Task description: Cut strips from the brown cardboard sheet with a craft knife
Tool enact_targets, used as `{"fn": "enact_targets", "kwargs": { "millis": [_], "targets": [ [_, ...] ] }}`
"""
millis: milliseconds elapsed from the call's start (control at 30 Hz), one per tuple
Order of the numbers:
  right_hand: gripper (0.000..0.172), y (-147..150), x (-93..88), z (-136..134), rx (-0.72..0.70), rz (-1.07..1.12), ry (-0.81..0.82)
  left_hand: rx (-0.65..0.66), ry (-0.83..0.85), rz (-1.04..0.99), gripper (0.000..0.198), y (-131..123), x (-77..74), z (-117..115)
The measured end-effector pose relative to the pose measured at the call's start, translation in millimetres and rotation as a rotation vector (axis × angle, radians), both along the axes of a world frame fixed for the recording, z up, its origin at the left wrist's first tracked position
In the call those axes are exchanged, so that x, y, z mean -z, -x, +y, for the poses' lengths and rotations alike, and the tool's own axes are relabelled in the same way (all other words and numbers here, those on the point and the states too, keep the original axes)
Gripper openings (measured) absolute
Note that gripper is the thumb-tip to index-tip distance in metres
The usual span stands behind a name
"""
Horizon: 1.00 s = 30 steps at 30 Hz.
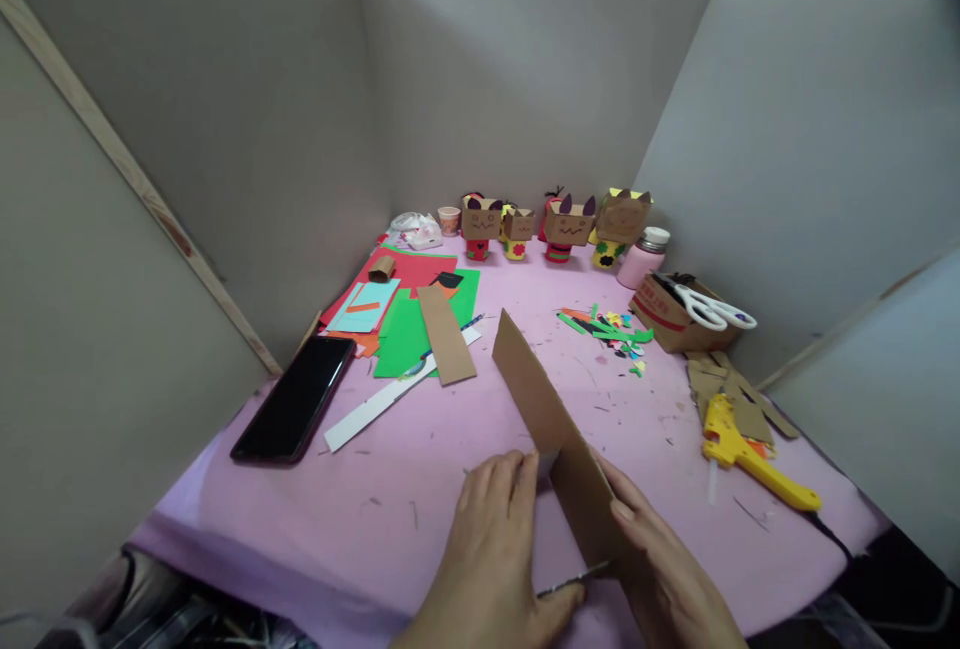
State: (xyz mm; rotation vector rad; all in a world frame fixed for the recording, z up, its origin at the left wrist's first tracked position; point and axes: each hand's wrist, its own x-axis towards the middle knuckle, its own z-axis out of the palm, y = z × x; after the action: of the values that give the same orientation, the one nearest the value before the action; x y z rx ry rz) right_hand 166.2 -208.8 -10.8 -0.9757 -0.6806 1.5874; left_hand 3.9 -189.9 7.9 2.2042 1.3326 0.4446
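A long brown cardboard strip (544,394) stands on its edge near the table's front, running away from me. My right hand (660,554) grips it from the right side, thumb over its upper edge. To its left, my left hand (499,534) is closed on a thin flat piece (551,461) that meets the strip's left face. Most of that piece is hidden behind the fingers; a thin edge shows by the thumb.
Left lie a black phone (296,399), green paper (397,334), a cardboard piece (448,336) and a white strip (382,409). Right are paper scraps (611,329), a yellow glue gun (757,459) and scissors (705,307) on a box (664,324). Several cardboard-headed figures (568,226) stand behind.
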Motion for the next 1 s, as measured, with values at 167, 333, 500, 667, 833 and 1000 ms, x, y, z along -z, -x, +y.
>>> {"fn": "enact_targets", "kwargs": {
  "millis": [167, 333, 500, 667, 833, 1000],
  "targets": [
    [0.037, 0.9, -1.8, -0.7, 0.005, 0.009, 0.006, 0.011, -0.097, 0.066, 0.084, -0.5, 2.4, -0.7],
    [0.037, 0.9, -2.5, -0.2, 0.009, -0.008, -0.026, 0.028, -0.308, 0.198, 0.084, -0.5, 15.1, -4.3],
    [0.035, 0.7, -1.8, -0.2, 0.011, -0.066, -0.051, -0.091, -0.517, 0.361, 0.084, -8.6, 20.1, -12.3],
    [0.038, -0.3, 2.0, 1.5, -0.012, -0.047, -0.044, -0.140, -0.553, 0.534, 0.071, -25.8, 18.5, -16.3],
    [0.043, -4.0, 6.8, 3.6, -0.037, -0.023, -0.015, -0.237, -0.568, 0.560, 0.060, -39.6, 25.9, -16.5],
    [0.039, -6.8, 9.1, 4.4, -0.052, 0.040, 0.003, -0.225, -0.464, 0.555, 0.079, -43.2, 26.1, -15.6]
  ]
}}
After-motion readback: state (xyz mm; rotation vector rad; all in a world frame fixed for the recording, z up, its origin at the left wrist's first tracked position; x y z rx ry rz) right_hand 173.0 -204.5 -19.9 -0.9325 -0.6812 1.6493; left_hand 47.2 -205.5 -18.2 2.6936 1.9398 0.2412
